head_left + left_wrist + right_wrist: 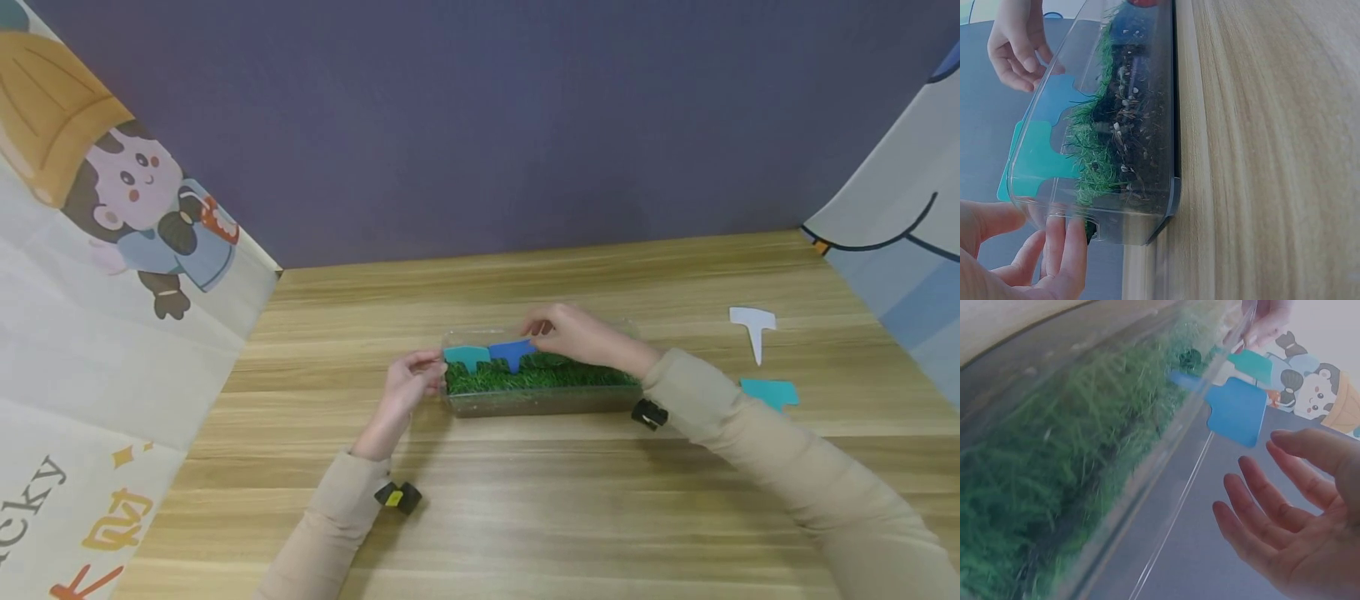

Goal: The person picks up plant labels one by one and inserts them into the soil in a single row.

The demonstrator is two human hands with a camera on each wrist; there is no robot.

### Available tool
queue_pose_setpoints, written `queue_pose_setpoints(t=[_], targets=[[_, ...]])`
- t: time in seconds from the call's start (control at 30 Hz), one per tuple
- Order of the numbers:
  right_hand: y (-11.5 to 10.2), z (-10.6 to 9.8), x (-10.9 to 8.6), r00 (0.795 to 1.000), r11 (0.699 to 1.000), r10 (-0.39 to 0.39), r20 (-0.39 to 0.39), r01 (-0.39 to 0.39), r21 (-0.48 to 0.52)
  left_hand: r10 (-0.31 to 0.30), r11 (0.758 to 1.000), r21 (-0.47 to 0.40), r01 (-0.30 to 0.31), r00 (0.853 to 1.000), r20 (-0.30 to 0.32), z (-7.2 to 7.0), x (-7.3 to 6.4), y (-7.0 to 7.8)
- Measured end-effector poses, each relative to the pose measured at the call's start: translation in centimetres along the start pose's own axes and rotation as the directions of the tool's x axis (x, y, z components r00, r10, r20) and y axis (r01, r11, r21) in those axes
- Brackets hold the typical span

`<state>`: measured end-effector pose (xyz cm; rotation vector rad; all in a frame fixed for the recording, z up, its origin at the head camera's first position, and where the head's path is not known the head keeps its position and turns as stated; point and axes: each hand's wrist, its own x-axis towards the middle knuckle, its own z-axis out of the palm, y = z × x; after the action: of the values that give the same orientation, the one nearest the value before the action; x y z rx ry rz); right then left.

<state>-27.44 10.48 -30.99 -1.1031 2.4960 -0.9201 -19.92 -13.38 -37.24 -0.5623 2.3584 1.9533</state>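
Observation:
A clear plastic planter box (547,404) holds green grass (540,379) over dark soil with pale specks (1124,103). Two T-shaped plant labels, one teal (467,356) and one blue (513,350), stand side by side in the grass at its left part. My left hand (411,383) touches the box's left end with its fingertips, the thumb by the rim near the teal label. Over the back rim is my right hand (573,333); in the right wrist view its loosely bent fingers (1266,494) are apart from the blue label (1238,411), holding nothing.
On the wooden table (525,500), to the right of the box, lie a white T-shaped label (754,323) and a teal label (770,391), the latter partly hidden by the right sleeve. A dark panel (480,125) rises behind the table, with printed cloth (75,350) at the left.

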Motion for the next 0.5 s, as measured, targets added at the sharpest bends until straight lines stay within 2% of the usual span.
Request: queue_pose_setpoints(t=[0.3,0.5], targets=[[1.0,-1.3,-1.2,0.998,0.998,0.061,-0.003,-0.061,-0.032,-0.022,1.000,0.006,0.022,1.000,-0.007,0.0,0.1,0.0],[2.2,-2.1,-2.0,0.999,0.999,0.032,-0.043,-0.033,-0.033,-0.018,1.000,0.008,0.018,1.000,-0.003,0.0,0.1,0.0]])
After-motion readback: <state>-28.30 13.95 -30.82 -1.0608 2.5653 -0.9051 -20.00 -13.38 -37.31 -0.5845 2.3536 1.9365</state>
